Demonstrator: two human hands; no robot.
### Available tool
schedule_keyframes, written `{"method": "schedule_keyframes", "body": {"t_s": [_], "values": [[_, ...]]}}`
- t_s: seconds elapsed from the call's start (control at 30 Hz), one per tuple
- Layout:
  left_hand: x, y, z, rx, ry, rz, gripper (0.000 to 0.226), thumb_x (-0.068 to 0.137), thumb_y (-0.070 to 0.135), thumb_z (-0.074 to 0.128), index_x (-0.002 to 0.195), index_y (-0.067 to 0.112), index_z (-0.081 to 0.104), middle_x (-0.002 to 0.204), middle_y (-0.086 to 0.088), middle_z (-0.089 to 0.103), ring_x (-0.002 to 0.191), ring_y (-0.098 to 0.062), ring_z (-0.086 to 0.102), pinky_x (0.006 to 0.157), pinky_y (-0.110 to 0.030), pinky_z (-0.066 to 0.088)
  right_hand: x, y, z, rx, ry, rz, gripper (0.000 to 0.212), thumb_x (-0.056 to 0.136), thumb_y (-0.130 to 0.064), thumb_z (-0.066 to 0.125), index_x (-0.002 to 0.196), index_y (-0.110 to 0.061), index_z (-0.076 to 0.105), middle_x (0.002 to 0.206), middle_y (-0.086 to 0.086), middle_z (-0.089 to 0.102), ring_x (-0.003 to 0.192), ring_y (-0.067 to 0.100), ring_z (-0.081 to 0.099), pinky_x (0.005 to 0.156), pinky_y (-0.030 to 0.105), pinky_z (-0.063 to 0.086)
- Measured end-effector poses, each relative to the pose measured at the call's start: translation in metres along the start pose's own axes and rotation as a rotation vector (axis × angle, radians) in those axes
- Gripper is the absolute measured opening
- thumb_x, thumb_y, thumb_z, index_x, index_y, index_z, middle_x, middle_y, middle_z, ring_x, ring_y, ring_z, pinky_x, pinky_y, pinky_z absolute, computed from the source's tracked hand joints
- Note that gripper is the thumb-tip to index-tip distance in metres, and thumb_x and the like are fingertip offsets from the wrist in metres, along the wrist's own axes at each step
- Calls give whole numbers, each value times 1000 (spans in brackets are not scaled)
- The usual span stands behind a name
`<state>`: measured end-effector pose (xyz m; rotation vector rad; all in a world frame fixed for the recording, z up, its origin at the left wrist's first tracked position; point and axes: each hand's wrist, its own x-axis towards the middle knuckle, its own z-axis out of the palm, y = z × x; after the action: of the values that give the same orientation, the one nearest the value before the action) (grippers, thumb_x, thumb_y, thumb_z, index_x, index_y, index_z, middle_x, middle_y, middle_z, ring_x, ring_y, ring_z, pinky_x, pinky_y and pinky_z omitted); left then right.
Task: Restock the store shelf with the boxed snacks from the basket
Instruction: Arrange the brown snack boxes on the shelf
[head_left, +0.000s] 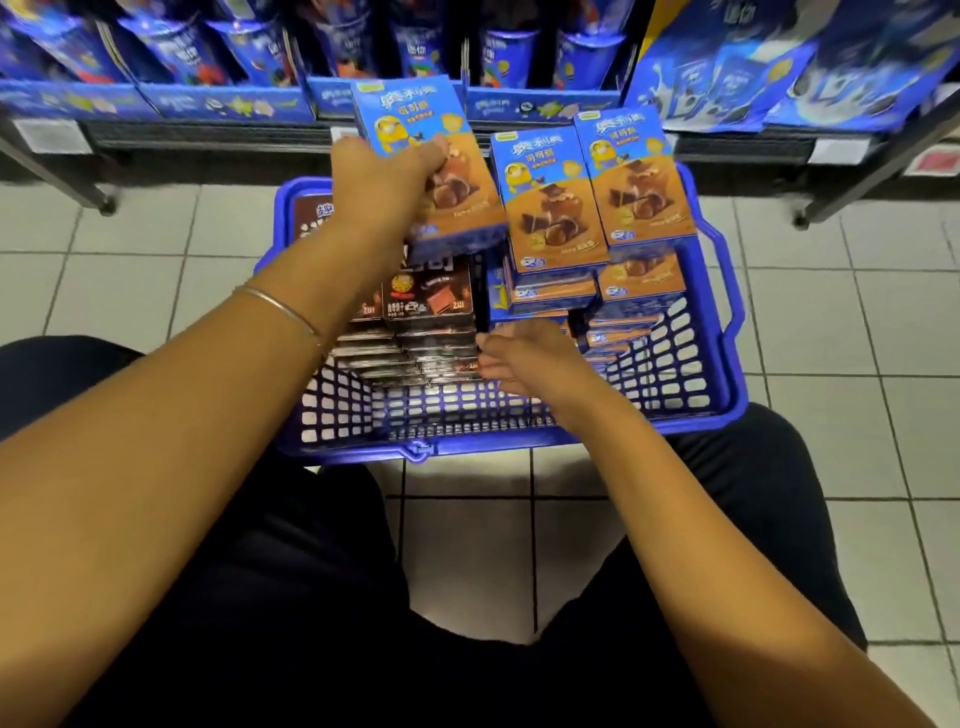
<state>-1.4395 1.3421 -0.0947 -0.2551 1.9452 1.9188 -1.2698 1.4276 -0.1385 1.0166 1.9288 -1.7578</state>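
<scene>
1. Pale floor tiles (883, 322) with dark grout cover the aisle; a low store shelf (208, 132) runs across the top of the view.
2. Blue packs (343, 47) stand in rows on the shelf, behind a blue printed front strip.
3. Blue plastic basket (519, 441) with lattice walls sits on the tiles just in front of the shelf, between the person's knees in black trousers (260, 597).
4. Right half of the basket: stacked boxes (597, 208), blue at the top and orange below, piled in two columns whose top boxes rise above the rim.
5. Left half of the basket: dark boxes (426, 306), brown and black, stacked lower than the blue-and-orange ones.
6. Left hand (387, 176): fingers curled over the face of a held box (462, 202) of the blue-and-orange kind, gripping it.
7. Held box position: raised above the far left part of the basket, tilted, upper end overlapping the shelf's front strip in the view; whether it touches the shelf cannot be told.
8. Left wrist carries a thin metal bracelet (280, 309).
9. Right hand (524, 358): fingers extended and loose, holding nothing, over the near side of the basket beside the lower stacked boxes; it is motion-blurred
</scene>
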Motion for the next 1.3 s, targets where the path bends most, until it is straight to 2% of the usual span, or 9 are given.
{"method": "schedule_keyframes", "body": {"t_s": [0.1,0.2,0.37,0.47,0.63,0.77,0.87,1.13,1.3], "values": [[-9,21,8,-142,-181,-162,52,86,12,85,130,-1,60,106,-17,79,89,-31,80,71,-56,65,-24,-27,-21,-89,-4,-205,14,100,-21,61,100,-8,67,96,11,75,82,11,74,66,22,59],[-17,22,24,-165,-333,-270,33,96,19,74,124,3,69,104,-13,79,89,-31,79,71,-50,65,-36,-54,-50,-17,201,-360,13,96,-11,59,86,-11,66,69,-1,72,57,6,67,48,13,46],[-28,11,55,-224,-374,-358,18,99,19,69,112,6,70,104,-13,77,95,-34,76,87,-61,62,-18,-61,-98,71,671,-404,15,88,-21,57,78,-12,64,85,8,72,77,22,66,79,46,57],[-24,3,61,-95,-276,-276,41,92,18,79,128,2,68,116,-17,78,105,-37,77,89,-64,61,-2,-53,-108,56,787,-387,11,87,-27,64,93,-18,62,96,3,69,92,18,66,90,45,54],[-26,-11,68,42,-278,-243,51,92,27,81,135,7,63,120,-13,76,108,-33,75,96,-57,60,23,-52,-113,-145,745,-238,52,85,-40,71,126,-15,51,128,10,57,118,30,56,98,46,50],[-30,-15,72,97,-301,-298,61,91,40,80,142,12,59,131,-10,71,117,-32,71,103,-54,57,28,-47,-107,-149,712,-266,44,92,-30,66,129,-15,49,126,7,60,110,26,61,90,43,55],[-32,-16,73,77,-327,-314,49,94,34,77,136,11,63,120,-12,76,102,-32,77,89,-55,63,27,-45,-103,-134,737,-287,43,93,-31,65,130,-18,48,125,4,61,109,23,62,92,48,55],[-41,-24,78,57,-249,-166,63,88,24,85,134,11,45,121,-10,72,106,-30,75,93,-56,61,26,-38,-102,-93,759,-274,56,91,-33,70,138,-19,44,133,6,60,119,28,59,96,51,53],[-45,-25,78,45,-223,-102,60,87,24,85,130,15,43,115,-5,73,105,-24,75,95,-53,61,22,-37,-102,2,852,-382,63,77,-28,84,130,-21,50,125,5,60,110,19,63,84,37,57]]}}
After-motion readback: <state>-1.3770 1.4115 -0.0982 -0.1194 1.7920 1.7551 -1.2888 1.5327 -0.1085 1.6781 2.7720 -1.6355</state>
